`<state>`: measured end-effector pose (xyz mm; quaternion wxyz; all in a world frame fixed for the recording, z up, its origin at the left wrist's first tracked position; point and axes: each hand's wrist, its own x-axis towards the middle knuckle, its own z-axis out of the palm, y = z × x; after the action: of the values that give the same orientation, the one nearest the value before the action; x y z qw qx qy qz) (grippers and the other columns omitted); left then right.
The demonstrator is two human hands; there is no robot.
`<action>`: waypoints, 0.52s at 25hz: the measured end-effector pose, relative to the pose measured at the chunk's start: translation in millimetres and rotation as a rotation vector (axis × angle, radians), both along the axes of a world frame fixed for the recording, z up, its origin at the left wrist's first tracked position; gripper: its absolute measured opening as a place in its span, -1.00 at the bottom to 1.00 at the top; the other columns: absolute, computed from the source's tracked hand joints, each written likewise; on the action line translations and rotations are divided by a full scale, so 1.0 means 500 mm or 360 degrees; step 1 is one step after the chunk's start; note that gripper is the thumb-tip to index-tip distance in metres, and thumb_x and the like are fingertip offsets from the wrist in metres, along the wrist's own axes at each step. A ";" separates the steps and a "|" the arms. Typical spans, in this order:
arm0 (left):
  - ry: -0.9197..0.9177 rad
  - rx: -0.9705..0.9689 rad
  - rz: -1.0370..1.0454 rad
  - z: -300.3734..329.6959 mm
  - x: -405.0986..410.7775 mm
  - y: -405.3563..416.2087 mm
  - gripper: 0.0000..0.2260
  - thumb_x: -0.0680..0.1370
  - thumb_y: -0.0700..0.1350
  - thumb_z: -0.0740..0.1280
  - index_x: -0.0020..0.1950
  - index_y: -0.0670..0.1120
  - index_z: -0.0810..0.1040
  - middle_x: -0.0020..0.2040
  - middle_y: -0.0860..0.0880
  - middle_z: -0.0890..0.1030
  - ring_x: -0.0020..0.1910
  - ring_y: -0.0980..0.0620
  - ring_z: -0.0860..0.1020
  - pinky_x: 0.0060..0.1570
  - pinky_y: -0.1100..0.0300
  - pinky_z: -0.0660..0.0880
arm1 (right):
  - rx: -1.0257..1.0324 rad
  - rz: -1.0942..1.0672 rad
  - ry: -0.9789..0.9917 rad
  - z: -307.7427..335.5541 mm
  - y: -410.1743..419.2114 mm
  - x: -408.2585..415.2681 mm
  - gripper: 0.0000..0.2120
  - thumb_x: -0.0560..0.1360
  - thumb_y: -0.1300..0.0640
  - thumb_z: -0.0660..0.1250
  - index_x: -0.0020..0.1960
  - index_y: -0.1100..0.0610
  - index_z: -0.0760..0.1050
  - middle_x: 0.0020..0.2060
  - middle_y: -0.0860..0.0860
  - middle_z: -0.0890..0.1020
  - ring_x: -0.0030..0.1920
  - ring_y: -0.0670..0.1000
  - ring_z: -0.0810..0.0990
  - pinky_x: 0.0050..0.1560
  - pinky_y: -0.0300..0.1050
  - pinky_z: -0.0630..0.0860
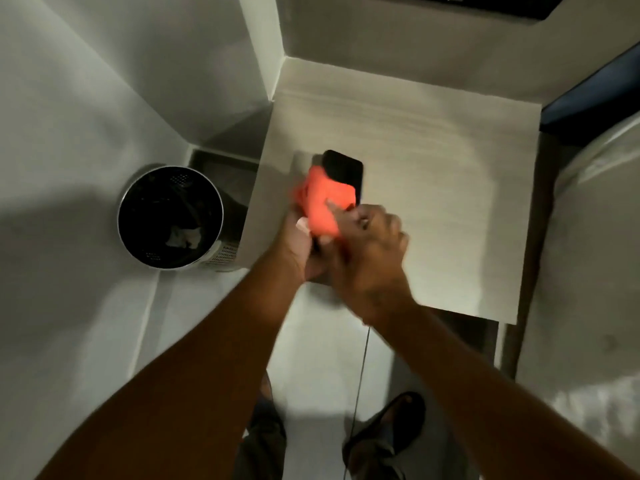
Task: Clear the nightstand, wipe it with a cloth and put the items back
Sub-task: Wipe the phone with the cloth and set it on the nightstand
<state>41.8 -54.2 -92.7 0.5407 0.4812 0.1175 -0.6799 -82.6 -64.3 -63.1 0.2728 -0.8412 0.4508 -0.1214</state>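
Orange cloth [323, 202] pressed on a black phone [343, 171]
Left hand [304, 247] grips the phone above the counter [433, 188]; right hand [367, 251] closed on the blurred cloth

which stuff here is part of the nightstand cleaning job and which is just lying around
Part of the job:
- nightstand
- orange cloth, gripped by the right hand
- black phone, held by the left hand

Just there:
- waste bin with crumpled paper inside
- bed
- thin cable
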 end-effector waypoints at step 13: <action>-0.0131 0.0105 0.0206 0.044 -0.061 0.008 -0.61 0.69 0.09 0.13 0.21 -0.12 0.63 0.18 -0.20 0.69 0.17 -0.11 0.67 0.25 -0.02 0.55 | 0.0407 -0.0157 -0.0312 -0.029 -0.091 0.053 -0.53 0.61 -0.01 0.13 0.47 0.12 0.41 0.46 0.11 0.47 0.52 0.12 0.34 0.56 0.05 0.22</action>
<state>11.5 -50.2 -70.8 0.5718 0.5177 0.1484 -0.6188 -56.3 -110.1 -77.5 0.4141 -0.7605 0.4746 -0.1578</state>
